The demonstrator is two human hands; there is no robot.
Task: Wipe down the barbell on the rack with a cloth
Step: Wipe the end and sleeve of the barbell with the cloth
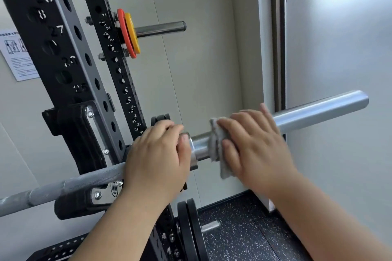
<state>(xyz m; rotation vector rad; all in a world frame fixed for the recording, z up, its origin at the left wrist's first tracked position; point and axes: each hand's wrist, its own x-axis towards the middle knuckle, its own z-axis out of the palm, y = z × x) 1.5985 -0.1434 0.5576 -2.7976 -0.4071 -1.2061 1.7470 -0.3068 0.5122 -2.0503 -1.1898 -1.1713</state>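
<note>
Silver steel barbell (318,110) lies across the black perforated steel rack (63,65). Its knurled shaft sits in a black hook bracket (84,197), and its smooth sleeve juts right along the pale wall. The left grip (157,161) is curled round the shaft just inside the collar. The right grip (254,146) wraps over a folded grey cloth (216,144), clamping it round the sleeve beside the collar. Orange and yellow plates (127,32) sit on a peg above, black plates (191,231) below.
</note>
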